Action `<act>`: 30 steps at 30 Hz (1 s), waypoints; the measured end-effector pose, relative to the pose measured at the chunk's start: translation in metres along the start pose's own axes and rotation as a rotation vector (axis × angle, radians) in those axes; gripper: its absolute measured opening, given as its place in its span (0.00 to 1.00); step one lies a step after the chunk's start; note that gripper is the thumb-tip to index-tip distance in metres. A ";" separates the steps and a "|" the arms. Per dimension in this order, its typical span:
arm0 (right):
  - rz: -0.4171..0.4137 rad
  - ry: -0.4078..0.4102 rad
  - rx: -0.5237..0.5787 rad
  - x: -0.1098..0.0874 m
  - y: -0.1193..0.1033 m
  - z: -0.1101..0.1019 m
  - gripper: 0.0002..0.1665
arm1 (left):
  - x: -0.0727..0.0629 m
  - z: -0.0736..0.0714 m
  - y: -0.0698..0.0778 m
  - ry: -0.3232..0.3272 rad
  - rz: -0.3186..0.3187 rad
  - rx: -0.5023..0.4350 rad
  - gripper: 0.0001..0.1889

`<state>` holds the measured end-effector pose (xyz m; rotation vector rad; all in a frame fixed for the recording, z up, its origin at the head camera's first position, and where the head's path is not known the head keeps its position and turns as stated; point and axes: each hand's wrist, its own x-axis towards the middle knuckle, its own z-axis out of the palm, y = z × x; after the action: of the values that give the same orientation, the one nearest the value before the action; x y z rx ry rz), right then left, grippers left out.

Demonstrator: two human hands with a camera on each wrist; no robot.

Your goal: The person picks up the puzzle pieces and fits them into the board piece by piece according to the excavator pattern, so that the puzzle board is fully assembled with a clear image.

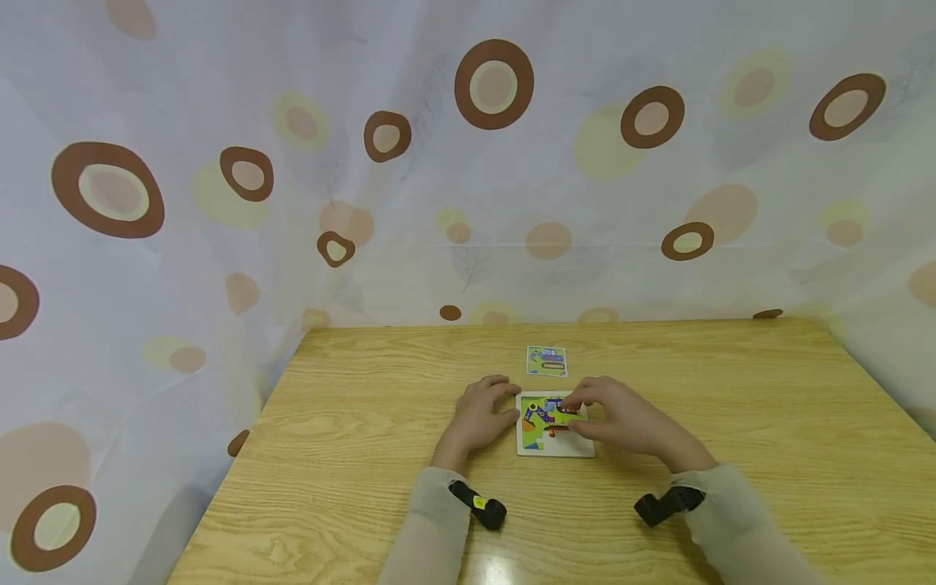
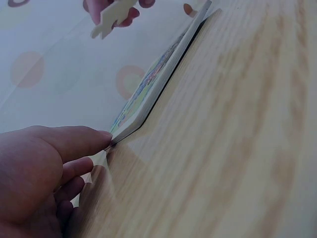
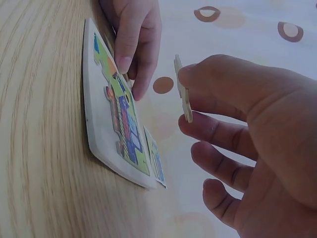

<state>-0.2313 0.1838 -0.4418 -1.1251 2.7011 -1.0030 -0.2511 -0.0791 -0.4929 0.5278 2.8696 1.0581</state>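
Note:
A white-framed jigsaw board (image 1: 553,454) lies on the table, partly filled with pieces that show a colourful digger on green. Pale bare backing shows in its lower right part. My right hand (image 1: 625,416) is over the board's right side, pinching a thin jigsaw piece (image 3: 184,101) between thumb and forefinger. The piece is raised above the board, edge-on in the right wrist view, its other fingers loosely bent. At the board's left edge, my left hand (image 1: 478,413) rests with extended thumb (image 2: 94,141) and forefinger touching the frame.
Just beyond the board lies a small picture card (image 1: 546,361) with a similar digger. The wooden table (image 1: 351,422) ends at a spotted curtain (image 1: 409,195) at the back and sides. Each wrist wears a black camera strap.

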 end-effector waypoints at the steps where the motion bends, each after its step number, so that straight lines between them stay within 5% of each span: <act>1: -0.001 -0.002 0.007 0.001 0.000 0.001 0.13 | 0.000 0.000 0.000 0.001 0.000 0.001 0.20; 30: -0.015 -0.140 -0.011 0.011 0.008 0.029 0.10 | 0.000 -0.001 0.001 0.000 -0.003 0.004 0.19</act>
<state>-0.2364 0.1649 -0.4670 -1.1724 2.5955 -0.8766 -0.2510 -0.0793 -0.4919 0.5231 2.8716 1.0523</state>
